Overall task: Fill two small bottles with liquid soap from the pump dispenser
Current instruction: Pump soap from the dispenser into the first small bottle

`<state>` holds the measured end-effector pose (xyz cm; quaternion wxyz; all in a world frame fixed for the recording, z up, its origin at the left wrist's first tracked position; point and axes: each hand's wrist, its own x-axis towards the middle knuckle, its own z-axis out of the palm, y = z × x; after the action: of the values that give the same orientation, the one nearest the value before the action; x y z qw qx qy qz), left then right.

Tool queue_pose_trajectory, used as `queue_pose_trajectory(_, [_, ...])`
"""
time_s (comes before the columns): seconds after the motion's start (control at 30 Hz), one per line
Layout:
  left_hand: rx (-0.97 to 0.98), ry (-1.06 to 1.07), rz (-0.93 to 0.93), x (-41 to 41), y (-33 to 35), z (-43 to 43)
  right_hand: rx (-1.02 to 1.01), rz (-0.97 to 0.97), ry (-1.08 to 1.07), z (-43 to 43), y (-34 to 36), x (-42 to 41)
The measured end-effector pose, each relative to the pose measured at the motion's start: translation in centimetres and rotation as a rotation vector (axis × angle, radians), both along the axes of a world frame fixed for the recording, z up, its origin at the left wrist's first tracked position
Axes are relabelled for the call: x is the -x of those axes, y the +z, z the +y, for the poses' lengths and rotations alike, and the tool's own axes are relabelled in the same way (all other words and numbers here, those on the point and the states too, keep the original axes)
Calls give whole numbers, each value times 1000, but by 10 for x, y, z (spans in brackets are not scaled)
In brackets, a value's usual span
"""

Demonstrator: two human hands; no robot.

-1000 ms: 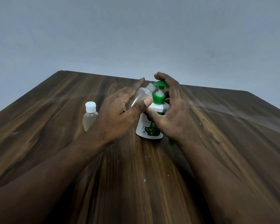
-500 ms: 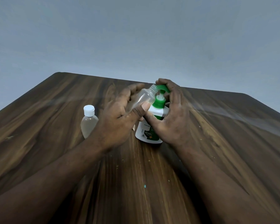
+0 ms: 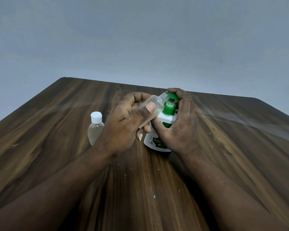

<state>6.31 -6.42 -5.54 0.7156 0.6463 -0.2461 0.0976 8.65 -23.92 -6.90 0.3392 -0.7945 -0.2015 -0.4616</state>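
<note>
Bottles two: capped bottle (image 3: 95,130) standing; left hand (image 3: 123,127) grips uncapped bottle (image 3: 158,102), right hand (image 3: 182,130) dispenser (image 3: 152,139).

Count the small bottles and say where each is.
2. The capped bottle stands on the table, left of the left hand; the open bottle is tilted in the left hand, mouth by the pump dispenser.

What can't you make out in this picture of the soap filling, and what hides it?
Head view.
Tip of pump head, any soap flow: behind open bottle and right hand.
Fill level of open bottle: under left hand.
Label of pump dispenser: partly under right hand, print too small.
Side of capped bottle: behind left hand.
</note>
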Motion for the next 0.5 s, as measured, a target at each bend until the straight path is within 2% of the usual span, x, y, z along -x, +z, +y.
queue_pose_trajectory(0.23, [-46, -14, 42, 3, 2, 1, 114, -48, -78, -3, 8, 2])
queue_pose_trajectory(0.5, [-47, 6, 58, 8, 7, 4, 149, -65, -122, 0, 7, 3])
